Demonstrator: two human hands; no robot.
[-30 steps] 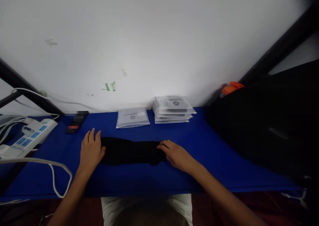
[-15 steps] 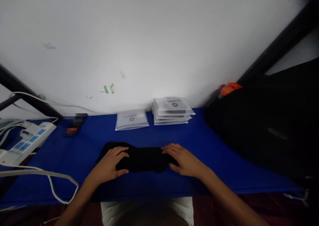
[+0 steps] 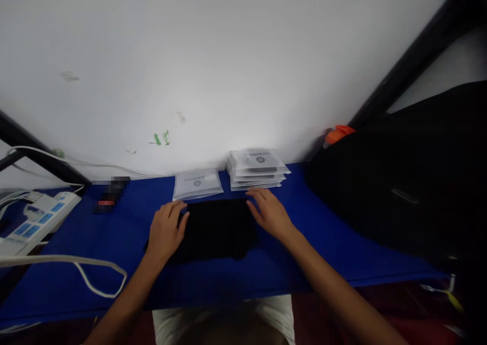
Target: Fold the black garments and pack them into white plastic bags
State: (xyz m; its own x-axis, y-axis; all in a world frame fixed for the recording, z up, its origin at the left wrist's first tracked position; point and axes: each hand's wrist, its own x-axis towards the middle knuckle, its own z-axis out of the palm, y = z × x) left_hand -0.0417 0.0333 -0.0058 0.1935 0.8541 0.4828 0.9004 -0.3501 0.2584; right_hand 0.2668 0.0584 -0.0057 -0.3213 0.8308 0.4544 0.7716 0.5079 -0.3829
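A piece of black cloth [image 3: 220,231] lies spread on the blue-covered table in front of me, its folds hard to make out in the dark fabric. My left hand [image 3: 167,231] rests over its left side, fingers reaching the upper left corner and thumb held apart. At the upper right corner is my right hand [image 3: 268,213], fingers stretched along the far edge with the thumb apart from them. Both hands look open and touch the cloth. Just beyond the cloth lies a single flat white printed pouch [image 3: 198,183], beside a stack of similar pouches [image 3: 258,170].
The blue table cover [image 3: 327,243] runs up to a white wall [image 3: 228,71]. To the left lie a power strip [image 3: 40,223], white cables [image 3: 95,264] and a pixelated dark object [image 3: 112,193]. A large black bulk [image 3: 399,182] takes up the right side, with something orange [image 3: 338,133] behind it.
The black cloth now reaches further toward the wall and looks more spread out. Both hands have moved up to its far corners. The view has shifted slightly.
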